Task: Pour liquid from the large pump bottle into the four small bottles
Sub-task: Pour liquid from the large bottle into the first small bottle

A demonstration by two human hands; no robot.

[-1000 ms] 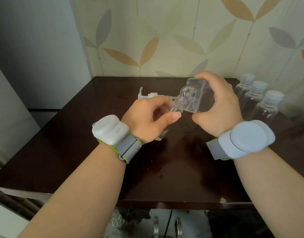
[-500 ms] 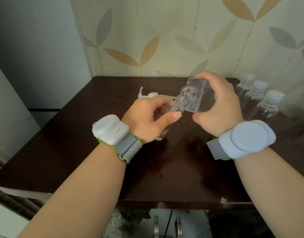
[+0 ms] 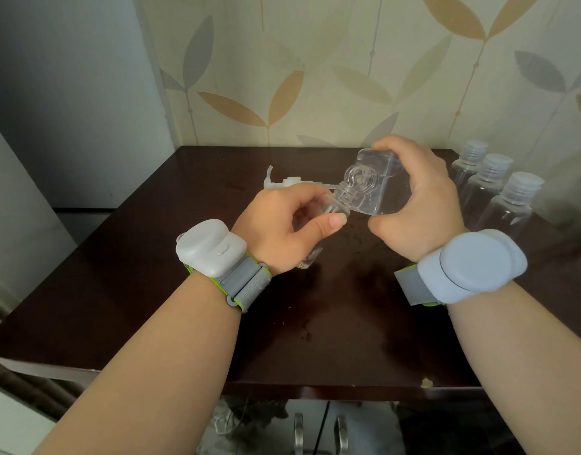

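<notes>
My right hand (image 3: 417, 205) grips the large clear bottle (image 3: 371, 188), tilted over with its open threaded neck pointing down and left. Its neck meets the mouth of a small clear bottle (image 3: 315, 231) that my left hand (image 3: 282, 224) holds just above the dark table (image 3: 151, 274); most of that small bottle is hidden by my fingers. The white pump head (image 3: 282, 183) lies on the table behind my left hand. Three capped small bottles (image 3: 509, 205) stand in a row at the right.
A leaf-patterned wall closes the back of the table and a grey panel stands at the left. Small wet spots mark the tabletop under and in front of my hands. Metal handles show below the front edge.
</notes>
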